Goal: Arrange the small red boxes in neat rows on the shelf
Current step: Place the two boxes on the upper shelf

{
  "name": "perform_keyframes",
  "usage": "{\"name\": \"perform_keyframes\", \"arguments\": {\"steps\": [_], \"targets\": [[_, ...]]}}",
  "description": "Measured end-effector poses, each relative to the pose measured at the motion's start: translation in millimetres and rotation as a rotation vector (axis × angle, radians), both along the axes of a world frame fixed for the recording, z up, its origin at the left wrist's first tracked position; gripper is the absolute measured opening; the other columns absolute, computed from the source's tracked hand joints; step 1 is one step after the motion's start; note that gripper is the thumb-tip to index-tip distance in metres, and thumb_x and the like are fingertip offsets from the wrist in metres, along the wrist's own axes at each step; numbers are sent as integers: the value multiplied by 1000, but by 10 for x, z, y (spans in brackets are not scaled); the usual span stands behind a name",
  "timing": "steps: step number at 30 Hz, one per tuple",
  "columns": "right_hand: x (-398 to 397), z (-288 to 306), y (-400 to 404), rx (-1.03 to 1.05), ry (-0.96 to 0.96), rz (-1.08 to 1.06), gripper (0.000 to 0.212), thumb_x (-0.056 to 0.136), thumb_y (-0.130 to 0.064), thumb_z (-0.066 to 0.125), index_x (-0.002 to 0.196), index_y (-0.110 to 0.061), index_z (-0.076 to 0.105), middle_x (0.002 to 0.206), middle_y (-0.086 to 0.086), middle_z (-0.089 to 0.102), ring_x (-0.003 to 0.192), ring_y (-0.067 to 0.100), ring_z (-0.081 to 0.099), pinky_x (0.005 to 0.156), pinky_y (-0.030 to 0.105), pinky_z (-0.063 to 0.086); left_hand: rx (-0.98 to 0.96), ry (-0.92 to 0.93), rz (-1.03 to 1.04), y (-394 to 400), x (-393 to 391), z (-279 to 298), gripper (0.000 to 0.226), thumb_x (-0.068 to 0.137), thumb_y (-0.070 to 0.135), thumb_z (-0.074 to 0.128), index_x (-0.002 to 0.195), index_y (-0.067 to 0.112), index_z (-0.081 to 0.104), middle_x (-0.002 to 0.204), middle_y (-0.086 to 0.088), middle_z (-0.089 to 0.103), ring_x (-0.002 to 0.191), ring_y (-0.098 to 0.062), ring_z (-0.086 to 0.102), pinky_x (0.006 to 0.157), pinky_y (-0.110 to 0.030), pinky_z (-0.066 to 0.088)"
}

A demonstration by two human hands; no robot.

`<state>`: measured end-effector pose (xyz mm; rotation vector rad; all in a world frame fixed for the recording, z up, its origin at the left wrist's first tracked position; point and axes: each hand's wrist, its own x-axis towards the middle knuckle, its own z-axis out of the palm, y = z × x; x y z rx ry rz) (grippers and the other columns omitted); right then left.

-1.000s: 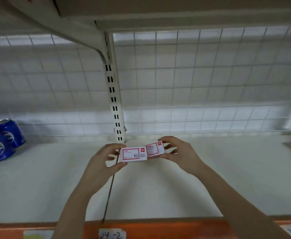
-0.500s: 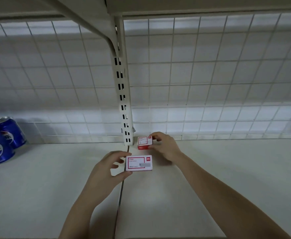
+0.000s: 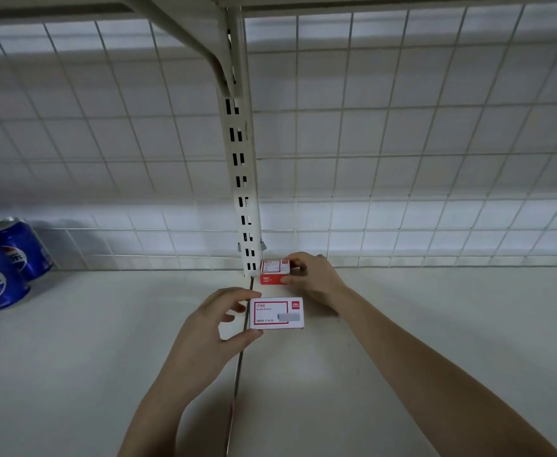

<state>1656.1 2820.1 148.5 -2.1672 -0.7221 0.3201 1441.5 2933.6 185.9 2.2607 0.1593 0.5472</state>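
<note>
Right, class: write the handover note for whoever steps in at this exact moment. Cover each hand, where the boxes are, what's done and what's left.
Left hand: fingers pinch the near red box by its left end; whether it touches the shelf cannot be told.
Right hand: fingers grip the far red box at the back of the shelf, beside the slotted upright.
Done: far box at the back corner, though not yet released.
Left: release it, then set the near box squarely in front to start the row.
Blue cans stand at far left, well apart.

The white shelf [image 3: 435, 324] carries one small red box [image 3: 274, 272] at the back, against the slotted upright [image 3: 242, 179]. Blue soda cans [image 3: 3, 265] stand at far left.
</note>
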Motion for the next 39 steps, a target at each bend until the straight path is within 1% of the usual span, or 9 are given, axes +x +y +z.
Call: {"name": "perform_keyframes", "arguments": {"steps": [5, 10, 15, 17, 21, 27, 32, 35, 39], "targets": [[15, -11, 12, -26, -2, -4, 46, 80, -36, 70, 122, -28, 53, 119, -3, 63, 122, 17, 41, 93, 30, 35, 9, -3, 2, -3, 10, -10, 45, 74, 18, 78, 107, 42, 57, 110, 27, 56, 99, -3, 55, 79, -8, 43], [-19, -1, 23, -86, -10, -16, 59, 78, -38, 68, 131, -27, 44, 128, 4, 56, 124, 19, 40, 100, 35, 34, -11, -45, 41, -3, 12, -12, 42, 73, 26, 79, 107, 40, 58, 111, 24, 57, 98, -5, 56, 78, -12, 47], [-56, 76, -83, -14, 31, 4, 56, 79, -30, 72, 128, -18, 48, 128, 6, 56, 117, 22, 52, 102, 37, 42, -42, -16, 71, -22, 38, -2, 44, 74, 21, 77, 104, 45, 54, 104, 23, 60, 94, -2, 57, 77, -16, 49], [-58, 117, -227, -95, -74, 26, 49, 85, -23, 65, 130, -18, 48, 130, 4, 54, 118, 22, 51, 101, 32, 41, -41, 23, 69, -47, 65, 14, 42, 75, 22, 76, 104, 43, 54, 105, 23, 58, 92, -2, 57, 78, -17, 48], [-15, 241, -670, -302, -318, 102, 41, 92, -27, 54, 131, -19, 47, 131, -2, 53, 123, 18, 42, 102, 28, 34, -33, 82, 26, -127, 193, 81, 42, 76, 23, 76, 99, 49, 52, 103, 25, 57, 90, 5, 55, 74, -12, 44], [141, 371, -1374, -458, -390, 56, 38, 95, -29, 49, 132, -19, 46, 131, 0, 52, 122, 18, 42, 100, 29, 35, 12, 166, -54, -465, 694, 60, 37, 79, 25, 73, 113, 30, 60, 98, 24, 54, 91, -1, 53, 75, -11, 41], [239, 430, -1790, -456, -409, -18, 36, 95, -27, 49, 130, -18, 47, 129, 0, 53, 122, 17, 42, 99, 27, 34, 101, 200, -69, -820, 1121, -2, 43, 79, 27, 72, 120, 25, 59, 112, 8, 61, 94, -8, 53, 82, -27, 44], [285, 435, -1937, -459, -413, -26, 36, 95, -27, 48, 130, -18, 47, 129, 0, 52, 122, 17, 43, 99, 26, 34, 134, 219, -71, -947, 1343, -52, 43, 80, 28, 72, 120, 22, 60, 117, 2, 62, 92, -9, 56, 71, -21, 42], [341, 439, -2032, -448, -402, -17, 36, 95, -27, 47, 130, -19, 47, 130, -1, 52, 122, 16, 43, 99, 27, 34, 100, 258, -34, -1013, 1543, -97, 40, 82, 28, 70, 120, 23, 59, 114, 2, 63, 66, -8, 60, 46, -9, 40]]}}
